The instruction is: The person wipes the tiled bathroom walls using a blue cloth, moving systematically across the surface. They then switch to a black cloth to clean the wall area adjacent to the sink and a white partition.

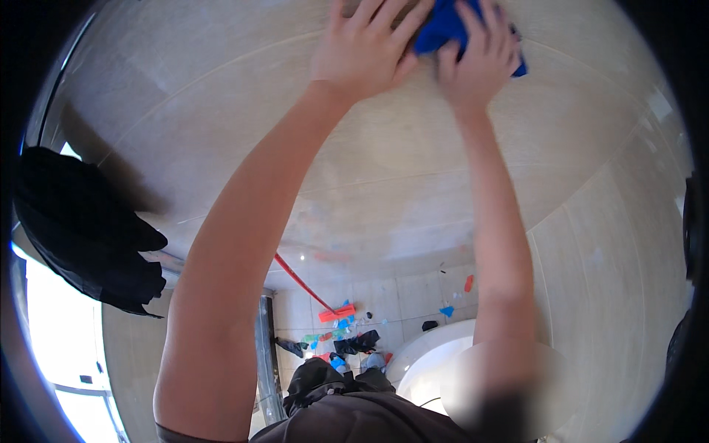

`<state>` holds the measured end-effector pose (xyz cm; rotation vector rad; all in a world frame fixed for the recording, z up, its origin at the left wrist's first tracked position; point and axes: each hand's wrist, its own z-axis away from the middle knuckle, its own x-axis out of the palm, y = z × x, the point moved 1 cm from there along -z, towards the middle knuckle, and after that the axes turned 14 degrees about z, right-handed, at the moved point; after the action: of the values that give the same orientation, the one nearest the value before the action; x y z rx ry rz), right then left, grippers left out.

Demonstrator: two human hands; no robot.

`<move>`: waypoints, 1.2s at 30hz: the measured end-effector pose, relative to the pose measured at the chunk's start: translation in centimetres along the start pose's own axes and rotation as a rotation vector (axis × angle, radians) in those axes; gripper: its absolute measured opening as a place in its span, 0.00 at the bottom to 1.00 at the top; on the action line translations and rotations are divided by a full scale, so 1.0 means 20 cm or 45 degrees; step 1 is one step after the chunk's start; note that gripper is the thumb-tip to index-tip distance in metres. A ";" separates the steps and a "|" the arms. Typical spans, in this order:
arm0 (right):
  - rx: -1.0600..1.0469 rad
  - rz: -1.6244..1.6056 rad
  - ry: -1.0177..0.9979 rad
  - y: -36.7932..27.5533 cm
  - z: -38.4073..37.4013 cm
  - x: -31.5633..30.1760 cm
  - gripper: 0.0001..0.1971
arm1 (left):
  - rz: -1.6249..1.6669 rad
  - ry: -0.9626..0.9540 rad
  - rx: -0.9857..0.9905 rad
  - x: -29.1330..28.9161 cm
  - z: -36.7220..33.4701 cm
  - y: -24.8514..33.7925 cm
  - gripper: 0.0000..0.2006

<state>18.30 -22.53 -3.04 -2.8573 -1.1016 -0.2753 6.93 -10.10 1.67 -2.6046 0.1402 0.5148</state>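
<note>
Both my arms reach up along a beige tiled wall (384, 140). My left hand (362, 55) lies flat against the tiles with its fingers spread, and it holds nothing. Just to the right, my right hand (476, 66) presses a bunched blue cloth (443, 26) onto the wall. The cloth shows between its fingers and out past both sides of the hand. My left thumb is close to the cloth's left edge. The fingertips of the left hand are partly cut off by the top of the picture.
Something black and cloth-like (81, 229) hangs at the left, near a bright window (63, 325). On the tiled floor below lies a red broom (337, 313) among colourful scraps. A rounded white fixture (421, 354) stands low, beside my right forearm.
</note>
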 end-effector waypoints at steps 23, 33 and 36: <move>0.054 -0.017 -0.194 -0.05 0.21 -0.06 0.27 | -0.113 -0.017 0.003 0.01 0.02 -0.01 0.28; -0.165 -0.168 -0.765 -0.11 0.82 -0.31 0.33 | -0.026 -0.238 -0.130 -0.05 -0.06 0.06 0.29; -0.248 -0.147 -0.700 -0.07 0.58 -0.26 0.38 | -0.167 -0.195 -0.153 -0.06 -0.05 0.12 0.26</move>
<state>15.30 -23.42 -15.31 -3.1384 -1.3879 0.4552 5.76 -12.55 1.84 -2.6549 -0.1151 0.6909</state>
